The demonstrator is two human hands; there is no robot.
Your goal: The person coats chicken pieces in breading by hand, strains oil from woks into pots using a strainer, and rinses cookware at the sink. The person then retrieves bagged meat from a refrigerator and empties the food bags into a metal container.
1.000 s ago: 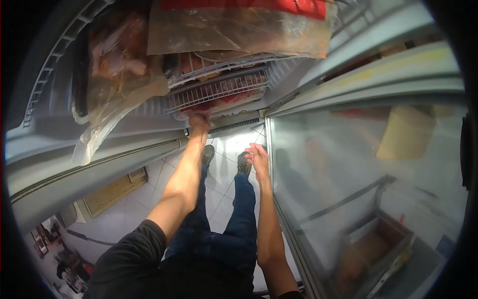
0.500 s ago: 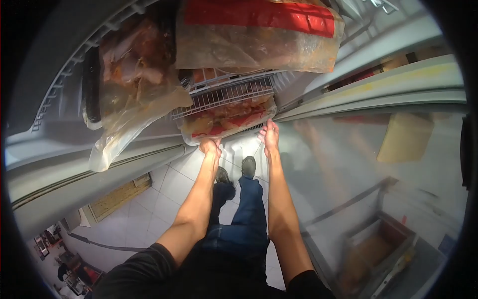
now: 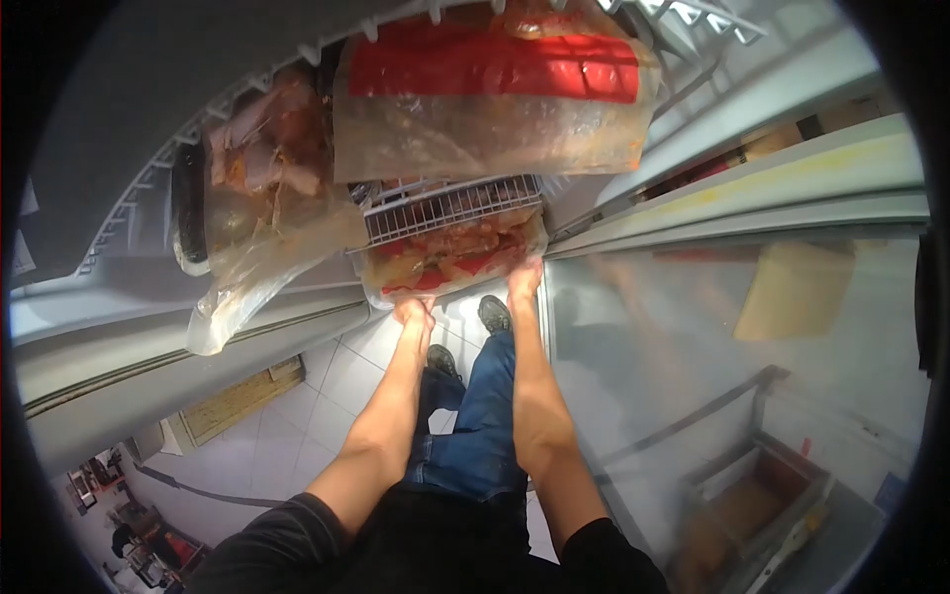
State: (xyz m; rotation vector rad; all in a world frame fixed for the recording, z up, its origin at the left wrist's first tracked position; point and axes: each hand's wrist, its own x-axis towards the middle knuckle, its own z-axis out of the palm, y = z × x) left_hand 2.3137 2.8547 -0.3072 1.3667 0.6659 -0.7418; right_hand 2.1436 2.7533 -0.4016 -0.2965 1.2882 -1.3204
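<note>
While the left hand, partly closed, grips the near left edge of the meat package below the wire rack, the right hand curls round its near right corner; probably weighty and slippery, it needs support underneath.

Clear, red-marked meat pack, under wire rack.

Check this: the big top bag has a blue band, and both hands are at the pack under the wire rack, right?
No: the big bag has a red band in the head view. The left hand and right hand are at the pack under the wire rack.
</note>
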